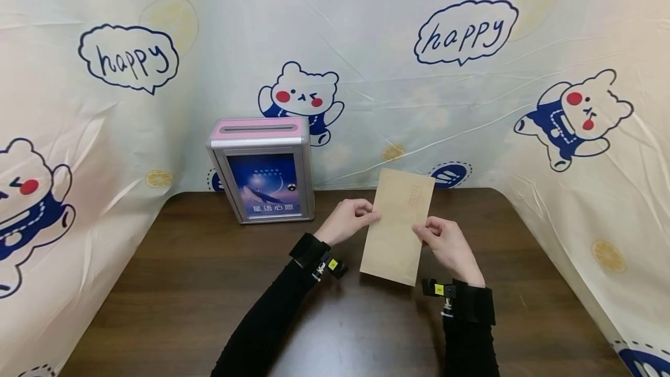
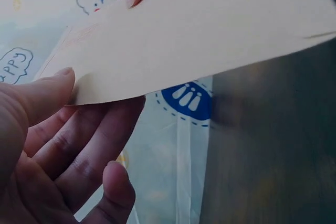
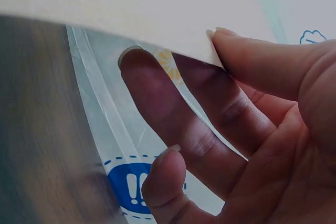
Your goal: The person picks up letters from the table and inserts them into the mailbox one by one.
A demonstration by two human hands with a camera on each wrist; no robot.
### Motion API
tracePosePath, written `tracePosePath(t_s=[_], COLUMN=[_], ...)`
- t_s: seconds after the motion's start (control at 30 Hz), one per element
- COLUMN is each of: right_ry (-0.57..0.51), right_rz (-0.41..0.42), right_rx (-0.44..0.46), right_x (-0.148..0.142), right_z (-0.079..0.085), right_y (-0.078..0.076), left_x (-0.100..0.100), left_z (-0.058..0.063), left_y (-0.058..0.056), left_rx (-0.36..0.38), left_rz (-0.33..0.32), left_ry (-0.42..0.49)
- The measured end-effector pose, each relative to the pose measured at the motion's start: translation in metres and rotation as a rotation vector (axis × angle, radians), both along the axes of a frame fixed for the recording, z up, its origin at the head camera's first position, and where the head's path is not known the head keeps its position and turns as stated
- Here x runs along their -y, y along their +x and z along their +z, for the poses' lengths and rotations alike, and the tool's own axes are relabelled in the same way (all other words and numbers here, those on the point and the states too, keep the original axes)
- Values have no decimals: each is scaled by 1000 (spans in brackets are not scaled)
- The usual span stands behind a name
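A long brown paper envelope (image 1: 396, 231) is held up over the table, tilted, with faint red print near its top right corner. My left hand (image 1: 348, 220) pinches its left edge, thumb in front and fingers behind, as the left wrist view shows with the envelope (image 2: 199, 30) stretching away. On the opposite edge, my right hand (image 1: 446, 242) pinches the paper between thumb and fingers. Close up in the right wrist view, the right thumb (image 3: 262, 66) lies on the near face of the envelope (image 3: 131, 9), and the fingers go behind it.
At the back left of the brown wooden table (image 1: 199, 295) stands a silver box (image 1: 306, 191) with a pink slotted top, a blue picture panel and a small lock. A printed cloth (image 1: 366, 28) with bears and lettering hangs behind and along both sides.
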State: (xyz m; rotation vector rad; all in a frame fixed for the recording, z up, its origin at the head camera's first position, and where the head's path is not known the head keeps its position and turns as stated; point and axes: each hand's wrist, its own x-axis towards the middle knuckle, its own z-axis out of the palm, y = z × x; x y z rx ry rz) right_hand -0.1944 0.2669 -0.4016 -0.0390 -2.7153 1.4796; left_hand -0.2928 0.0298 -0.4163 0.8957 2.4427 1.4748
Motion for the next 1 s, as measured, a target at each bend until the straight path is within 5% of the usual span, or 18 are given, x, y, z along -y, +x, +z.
tracePosePath(t_s=[0.57, 1.0], right_ry=[20, -28], right_rz=[68, 108], right_rx=[-25, -51], right_x=[12, 24], right_z=[3, 5], right_y=[1, -1], left_x=[31, 49], left_z=[1, 8], left_y=[18, 20], left_rx=[-66, -116], left_rz=[-33, -43], left_ry=[-35, -24])
